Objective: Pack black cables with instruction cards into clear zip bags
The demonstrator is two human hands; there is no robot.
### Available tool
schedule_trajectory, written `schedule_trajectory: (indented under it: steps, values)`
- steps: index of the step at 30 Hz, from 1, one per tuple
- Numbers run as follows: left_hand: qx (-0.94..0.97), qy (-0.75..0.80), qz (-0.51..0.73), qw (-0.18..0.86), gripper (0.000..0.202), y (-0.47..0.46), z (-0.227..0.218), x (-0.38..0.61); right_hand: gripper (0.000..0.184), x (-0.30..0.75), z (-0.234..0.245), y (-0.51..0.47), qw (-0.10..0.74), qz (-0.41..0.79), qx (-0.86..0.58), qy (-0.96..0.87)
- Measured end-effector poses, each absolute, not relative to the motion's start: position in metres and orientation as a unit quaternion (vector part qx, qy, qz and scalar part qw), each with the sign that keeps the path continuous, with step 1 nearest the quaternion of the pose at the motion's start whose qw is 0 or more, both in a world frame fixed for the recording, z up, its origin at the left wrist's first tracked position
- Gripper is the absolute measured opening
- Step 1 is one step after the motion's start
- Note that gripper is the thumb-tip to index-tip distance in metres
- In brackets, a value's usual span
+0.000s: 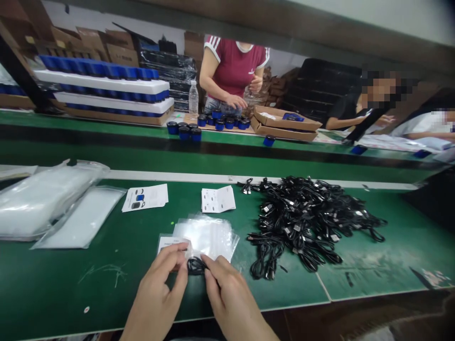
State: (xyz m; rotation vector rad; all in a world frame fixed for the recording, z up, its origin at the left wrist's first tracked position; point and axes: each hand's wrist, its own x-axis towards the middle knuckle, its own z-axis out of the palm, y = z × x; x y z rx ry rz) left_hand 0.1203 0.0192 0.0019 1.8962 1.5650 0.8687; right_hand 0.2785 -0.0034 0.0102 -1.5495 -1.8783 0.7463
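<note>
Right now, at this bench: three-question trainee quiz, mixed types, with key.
1. Fill in: between the left hand and the right hand is a coiled black ____.
2. True or false: the pile of black cables lies right of the clear bags in front of the hands.
3. What stands beside the blue-and-black containers?
A) a mug
B) a clear bottle
C) a lamp

Key: 1. cable; 2. true; 3. B

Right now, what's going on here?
The person's left hand pinches a clear bag while the right hand holds a coiled black cable right by it. More clear bags lie beyond, with a folded leaflet behind them and a heap of cables to the right. Opposite, a co-worker's hand is near blue-and-black containers.
</note>
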Motion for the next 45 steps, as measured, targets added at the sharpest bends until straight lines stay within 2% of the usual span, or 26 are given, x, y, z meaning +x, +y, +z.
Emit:
schedule_trajectory:
  steps: [4, 8, 12, 14, 18, 19, 21, 24, 26, 29, 32, 34, 36, 39, 40, 42, 45]
  values:
    - [0.732, 0.557, 0.343, 0.192, 0.018, 0.017, -0.001, 0.12, 0.04, 0.27, 0.01, -0.006, 0.261, 0.21, -0.598, -0.728]
    - [0.761, 0.535, 0.341, 0.139, 0.016, 0.015, -0.002, 0.122, 0.04, 0.273, 0.019, -0.009, 0.256, 0.311, -0.568, -0.718]
    - [0.781, 0.517, 0.334, 0.104, 0.013, 0.01, 0.0, 0.126, 0.058, 0.289, 0.033, -0.007, 0.263, 0.404, -0.513, -0.71]
    - [0.788, 0.513, 0.326, 0.097, 0.013, 0.008, 0.001, 0.128, 0.052, 0.296, 0.036, -0.001, 0.283, 0.478, -0.469, -0.687]
    - [0.805, 0.493, 0.316, 0.09, 0.012, 0.006, 0.004, 0.129, 0.02, 0.298, 0.026, 0.01, 0.31, 0.654, -0.449, -0.524]
    - [0.806, 0.49, 0.318, 0.09, 0.012, 0.006, 0.005, 0.129, 0.015, 0.295, 0.023, 0.011, 0.326, 0.647, -0.484, -0.491]
    - [0.81, 0.481, 0.321, 0.092, 0.011, 0.006, 0.007, 0.131, 0.007, 0.288, 0.016, 0.01, 0.366, 0.542, -0.565, -0.503]
    - [0.808, 0.473, 0.337, 0.098, 0.01, 0.003, 0.009, 0.136, 0.019, 0.278, 0.01, 0.003, 0.393, 0.327, -0.579, -0.635]
    - [0.794, 0.481, 0.353, 0.116, 0.011, -0.002, 0.011, 0.141, 0.025, 0.274, 0.007, -0.001, 0.41, 0.231, -0.569, -0.674]
    - [0.782, 0.489, 0.359, 0.144, 0.015, -0.009, 0.012, 0.146, 0.008, 0.271, 0.002, 0.0, 0.463, 0.175, -0.623, -0.606]
    - [0.786, 0.491, 0.34, 0.159, 0.019, -0.008, 0.015, 0.144, 0.017, 0.274, 0.001, 0.006, 0.461, 0.307, -0.62, -0.555]
    - [0.805, 0.486, 0.294, 0.171, 0.018, -0.002, 0.019, 0.136, 0.01, 0.278, 0.005, 0.01, 0.417, 0.424, -0.579, -0.557]
    - [0.821, 0.483, 0.234, 0.192, 0.008, 0.007, 0.024, 0.125, 0.01, 0.282, 0.012, 0.012, 0.379, 0.474, -0.553, -0.571]
    - [0.796, 0.521, 0.172, 0.254, 0.046, 0.019, 0.033, 0.114, 0.005, 0.286, 0.024, 0.013, 0.37, 0.503, -0.528, -0.575]
    - [0.782, 0.533, 0.165, 0.278, 0.05, 0.022, 0.035, 0.112, 0.004, 0.287, 0.027, 0.014, 0.377, 0.524, -0.519, -0.56]
    - [0.761, 0.537, 0.175, 0.32, 0.04, 0.024, 0.038, 0.113, 0.003, 0.288, 0.031, 0.014, 0.412, 0.575, -0.494, -0.505]
    - [0.739, 0.528, 0.24, 0.344, 0.019, 0.022, 0.039, 0.119, 0.015, 0.291, 0.032, 0.012, 0.453, 0.622, -0.45, -0.454]
